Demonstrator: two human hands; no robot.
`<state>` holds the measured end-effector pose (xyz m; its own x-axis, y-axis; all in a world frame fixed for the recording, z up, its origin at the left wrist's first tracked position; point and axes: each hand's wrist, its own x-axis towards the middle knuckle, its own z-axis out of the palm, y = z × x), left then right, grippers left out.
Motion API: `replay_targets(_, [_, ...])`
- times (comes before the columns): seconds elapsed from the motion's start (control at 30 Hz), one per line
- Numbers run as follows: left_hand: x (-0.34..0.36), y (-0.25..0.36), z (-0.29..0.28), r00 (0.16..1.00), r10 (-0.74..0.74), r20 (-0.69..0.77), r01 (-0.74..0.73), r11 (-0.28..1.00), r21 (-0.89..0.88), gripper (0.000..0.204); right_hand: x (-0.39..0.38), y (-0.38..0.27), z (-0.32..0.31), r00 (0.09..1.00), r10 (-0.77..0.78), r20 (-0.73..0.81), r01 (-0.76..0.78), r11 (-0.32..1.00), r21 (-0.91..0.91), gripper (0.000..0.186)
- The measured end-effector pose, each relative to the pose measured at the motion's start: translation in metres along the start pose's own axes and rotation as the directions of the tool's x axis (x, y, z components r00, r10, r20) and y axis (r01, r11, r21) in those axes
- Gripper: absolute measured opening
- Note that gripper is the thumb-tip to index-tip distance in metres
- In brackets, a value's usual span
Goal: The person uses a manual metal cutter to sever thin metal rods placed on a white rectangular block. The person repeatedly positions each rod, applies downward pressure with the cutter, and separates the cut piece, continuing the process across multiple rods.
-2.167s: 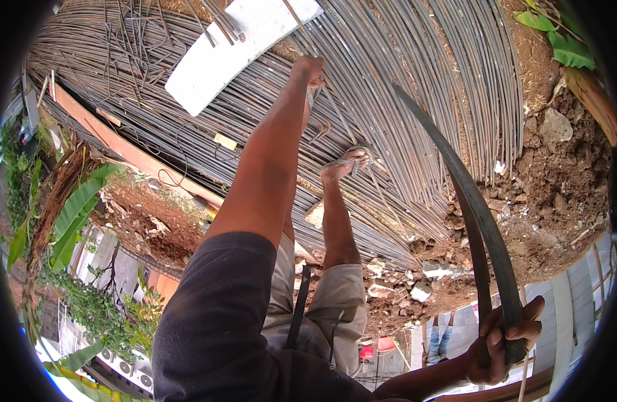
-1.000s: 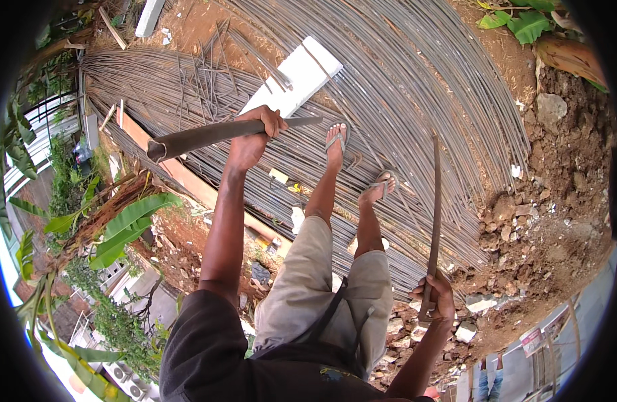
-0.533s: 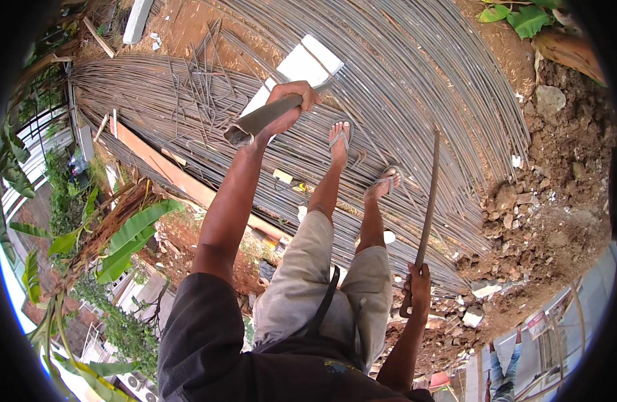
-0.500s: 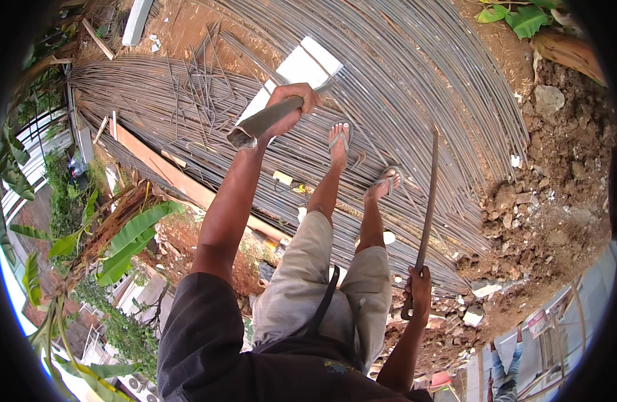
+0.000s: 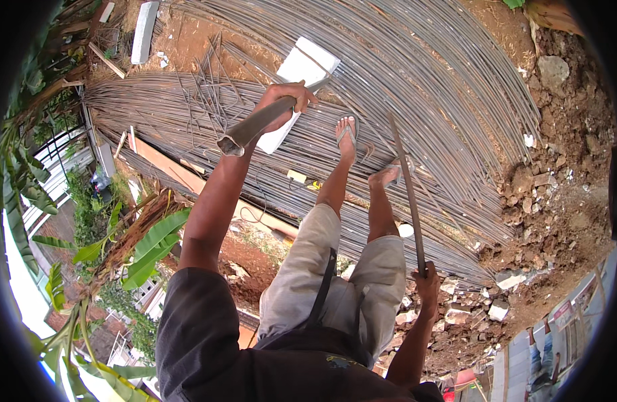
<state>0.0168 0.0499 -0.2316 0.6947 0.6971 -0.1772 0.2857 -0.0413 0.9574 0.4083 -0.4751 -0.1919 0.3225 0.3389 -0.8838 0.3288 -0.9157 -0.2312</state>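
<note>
My left hand (image 5: pixel 279 105), raised over a white slab (image 5: pixel 307 63), is closed round a dark, flattened hollow bar (image 5: pixel 251 127) with a jagged open end. At lower right, my right hand (image 5: pixel 426 288) grips a long, narrow dark strip (image 5: pixel 407 187) that rises past my right foot, its top over the rods. My left sandalled foot (image 5: pixel 345 137) and my right foot (image 5: pixel 383 176) stand on a wide spread of long steel rods (image 5: pixel 449 87); the strip partly hides the right one.
A long plank (image 5: pixel 168 171) edges the rods on the left, near banana leaves (image 5: pixel 151 244). Broken concrete and soil (image 5: pixel 556 181) line the right. A pale beam (image 5: pixel 144 30) lies upper left. Another person in blue jeans (image 5: pixel 539 358) is at the lower right edge.
My left hand has risen since a second ago, its bar going from near level to slanting. The strip in my right hand has swung its top leftward.
</note>
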Motion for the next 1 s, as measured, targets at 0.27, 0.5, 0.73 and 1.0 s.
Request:
replay_targets(0.27, [0.005, -0.001, 0.022, 1.0, -0.009, -0.027, 0.006, 0.994, -0.112, 0.019, 0.015, 0.034, -0.008, 0.993, -0.114, 0.007, 0.114, 0.981, -0.158, 0.041])
replay_targets(0.5, [0.018, 0.001, 0.028, 0.997, 0.073, -0.026, -0.074, 0.997, -0.025, 0.015, 0.029, 0.039, -0.037, 0.99, -0.142, -0.027, 0.138, 0.986, -0.094, 0.029])
replay_targets(0.73, [0.018, 0.015, 0.034, 0.998, 0.062, 0.007, -0.062, 0.991, 0.116, 0.014, 0.036, 0.008, -0.067, 0.972, -0.216, -0.094, 0.201, 0.968, -0.151, 0.027])
replay_targets(1.0, [0.03, 0.015, 0.032, 0.998, 0.061, -0.009, -0.059, 0.986, 0.155, 0.008, 0.05, -0.016, -0.091, 0.979, -0.19, -0.076, 0.177, 0.973, -0.149, 0.023])
